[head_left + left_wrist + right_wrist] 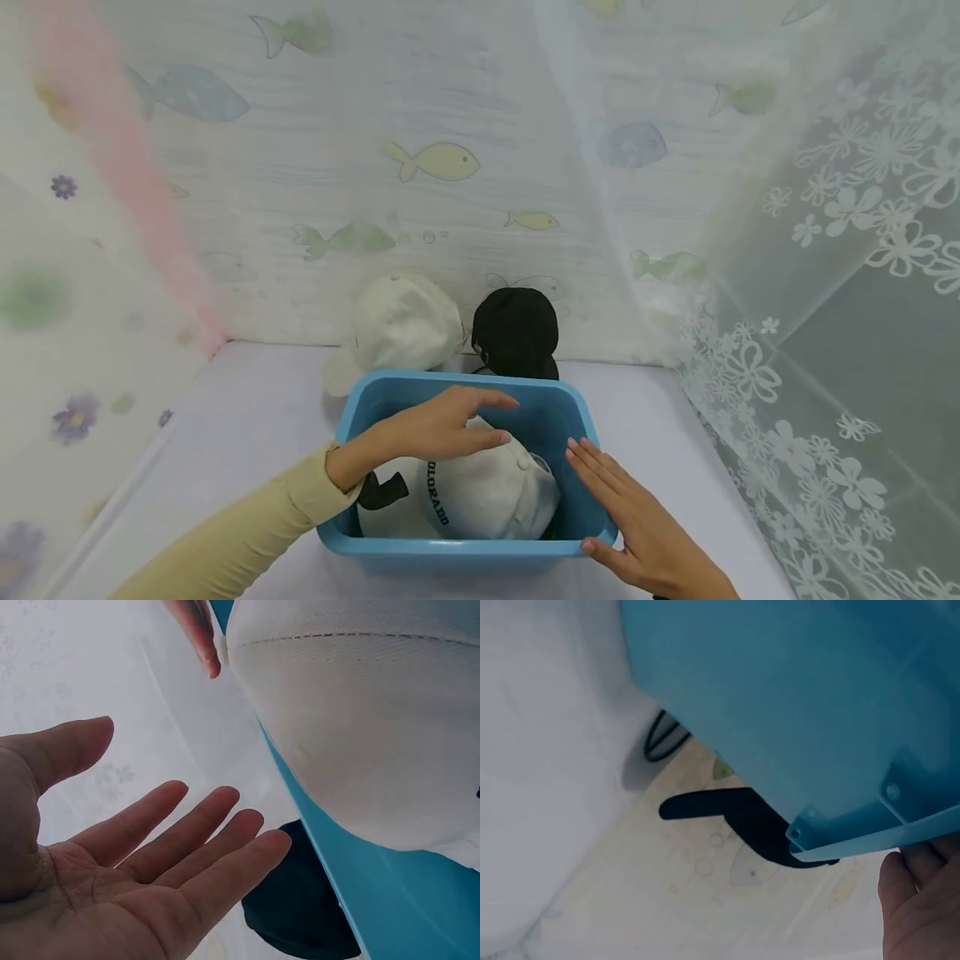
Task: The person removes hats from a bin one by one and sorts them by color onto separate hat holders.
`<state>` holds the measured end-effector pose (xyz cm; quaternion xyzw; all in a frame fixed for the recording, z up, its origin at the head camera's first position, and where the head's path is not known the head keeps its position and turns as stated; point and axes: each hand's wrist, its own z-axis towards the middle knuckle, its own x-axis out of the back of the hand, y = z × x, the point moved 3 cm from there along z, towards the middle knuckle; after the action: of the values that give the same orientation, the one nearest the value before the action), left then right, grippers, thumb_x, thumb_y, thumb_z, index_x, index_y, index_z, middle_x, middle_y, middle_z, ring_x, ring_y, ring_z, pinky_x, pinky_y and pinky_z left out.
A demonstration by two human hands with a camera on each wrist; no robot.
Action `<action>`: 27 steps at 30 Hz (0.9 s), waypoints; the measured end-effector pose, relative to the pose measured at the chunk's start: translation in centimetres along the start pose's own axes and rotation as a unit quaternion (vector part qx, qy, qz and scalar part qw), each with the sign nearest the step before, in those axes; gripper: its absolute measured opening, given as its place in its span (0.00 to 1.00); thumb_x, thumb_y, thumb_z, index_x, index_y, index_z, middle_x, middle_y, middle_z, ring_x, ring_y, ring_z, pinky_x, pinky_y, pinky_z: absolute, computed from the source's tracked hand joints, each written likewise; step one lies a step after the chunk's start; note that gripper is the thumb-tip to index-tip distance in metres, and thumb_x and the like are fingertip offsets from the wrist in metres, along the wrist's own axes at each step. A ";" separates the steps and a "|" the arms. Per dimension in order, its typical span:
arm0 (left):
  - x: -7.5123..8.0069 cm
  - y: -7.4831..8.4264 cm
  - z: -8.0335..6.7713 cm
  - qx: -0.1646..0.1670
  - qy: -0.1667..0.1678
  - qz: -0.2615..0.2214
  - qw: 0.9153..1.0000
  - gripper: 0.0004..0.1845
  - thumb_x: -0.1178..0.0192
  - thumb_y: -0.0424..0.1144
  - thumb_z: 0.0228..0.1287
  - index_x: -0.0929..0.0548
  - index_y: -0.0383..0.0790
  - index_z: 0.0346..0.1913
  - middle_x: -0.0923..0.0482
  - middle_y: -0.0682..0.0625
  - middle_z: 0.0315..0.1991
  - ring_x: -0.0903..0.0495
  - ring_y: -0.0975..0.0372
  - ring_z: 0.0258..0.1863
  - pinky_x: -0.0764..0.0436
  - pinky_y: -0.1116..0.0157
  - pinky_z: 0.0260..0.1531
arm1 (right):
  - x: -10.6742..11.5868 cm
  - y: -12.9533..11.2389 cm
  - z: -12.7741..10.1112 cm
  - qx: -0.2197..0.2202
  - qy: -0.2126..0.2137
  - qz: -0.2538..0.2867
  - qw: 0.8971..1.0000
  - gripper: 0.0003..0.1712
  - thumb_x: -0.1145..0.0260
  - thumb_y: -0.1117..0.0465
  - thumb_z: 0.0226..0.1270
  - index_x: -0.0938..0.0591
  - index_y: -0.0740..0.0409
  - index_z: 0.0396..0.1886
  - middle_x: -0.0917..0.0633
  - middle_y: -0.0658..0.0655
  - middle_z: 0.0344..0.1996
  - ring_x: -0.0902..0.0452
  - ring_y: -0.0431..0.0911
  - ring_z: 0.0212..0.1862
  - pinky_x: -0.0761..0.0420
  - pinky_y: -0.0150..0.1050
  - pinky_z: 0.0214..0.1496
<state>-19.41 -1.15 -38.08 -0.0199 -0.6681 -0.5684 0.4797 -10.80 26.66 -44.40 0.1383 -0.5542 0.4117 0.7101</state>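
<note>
So there's a blue bin (360, 408) sitting lower middle of the head view, and inside it a white cap (480, 496) with dark lettering on the side, filling most of the bottom. A black strap (378, 492) pokes out at its left end.

The left hand (442, 425) hovers flat just over the cap, fingers straight and a bit spread, holding nothing. The left wrist view backs that up: open palm, fingers loosely apart, cap crown right beside it. Looks to me like a hand that's just above the cap rather than pressing it, but I can't tell if it actually touches.

The right hand (637, 517) lies along the bin's right rim near the lower right corner, fingers straight and together, thumb on the front edge, probably steadying the bin.

Behind the bin, by the fish wall, sit a cream cap (401, 325) and a black cap (516, 332), side by side, outside the bin.
</note>
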 end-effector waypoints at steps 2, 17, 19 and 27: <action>-0.3 0.1 0.2 0.006 -0.005 0.002 1.000 0.27 0.43 0.44 0.77 0.29 0.34 0.72 0.27 0.44 0.71 0.29 0.52 0.71 0.27 0.49 0.68 | 0.1 -0.1 0.1 0.007 0.002 0.008 1.000 0.45 0.40 0.41 0.75 0.43 0.57 0.82 0.40 0.56 0.80 0.50 0.49 0.82 0.56 0.24 0.79; -1.5 0.6 0.9 0.040 -0.043 0.030 0.998 0.28 0.37 0.43 0.73 0.27 0.36 0.71 0.26 0.45 0.70 0.29 0.54 0.71 0.29 0.52 0.70 | -0.2 0.0 0.0 0.009 -0.009 -0.010 1.000 0.47 0.39 0.40 0.73 0.44 0.56 0.82 0.41 0.55 0.80 0.50 0.49 0.82 0.59 0.24 0.79; -1.7 0.6 1.0 0.043 -0.049 0.033 0.997 0.29 0.36 0.42 0.71 0.27 0.36 0.71 0.26 0.46 0.70 0.29 0.54 0.71 0.28 0.52 0.70 | -0.2 0.0 0.0 0.006 -0.013 -0.013 1.000 0.48 0.38 0.40 0.73 0.44 0.56 0.82 0.41 0.55 0.80 0.50 0.48 0.82 0.59 0.24 0.79; -1.8 0.8 0.8 0.056 -0.059 0.043 0.996 0.30 0.32 0.40 0.67 0.25 0.37 0.70 0.24 0.46 0.68 0.27 0.54 0.69 0.27 0.53 0.68 | -0.1 -0.1 0.1 0.010 -0.015 -0.024 1.000 0.48 0.37 0.41 0.72 0.44 0.55 0.82 0.40 0.54 0.80 0.51 0.47 0.82 0.60 0.26 0.80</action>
<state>-18.47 0.65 -38.57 -0.0552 -0.7247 -0.5064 0.4641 -10.79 26.44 -44.40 0.1647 -0.5574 0.3979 0.7098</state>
